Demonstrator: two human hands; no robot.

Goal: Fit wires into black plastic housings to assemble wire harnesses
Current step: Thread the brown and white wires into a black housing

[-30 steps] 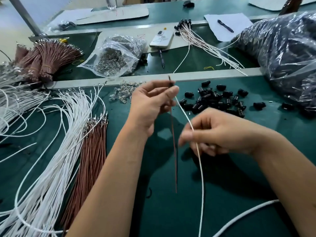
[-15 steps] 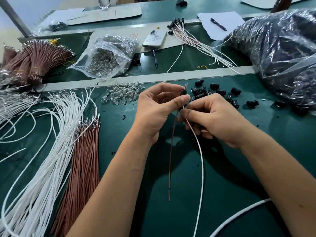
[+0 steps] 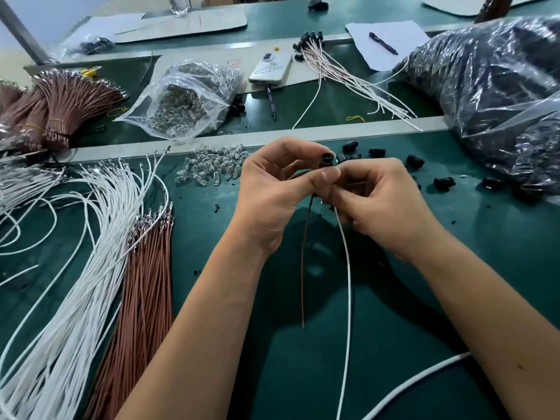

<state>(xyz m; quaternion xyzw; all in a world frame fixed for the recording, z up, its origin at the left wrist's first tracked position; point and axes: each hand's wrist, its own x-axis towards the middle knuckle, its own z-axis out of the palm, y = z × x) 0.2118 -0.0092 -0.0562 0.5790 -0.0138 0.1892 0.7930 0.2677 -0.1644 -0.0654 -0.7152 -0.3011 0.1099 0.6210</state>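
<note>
Since the earlier frame both hands had closed together above the table (image 3: pixel 454 328), left hand (image 3: pixel 274 189) in a pinching grip on the black housing (image 3: pixel 327 159), right hand (image 3: pixel 385 204) pinching the white wire (image 3: pixel 348 268), which probably needed a straight push.

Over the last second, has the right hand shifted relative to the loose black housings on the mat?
Yes. The right hand has moved up toward the loose black housings and closed in on the left hand, meeting it at the held housing.
</note>
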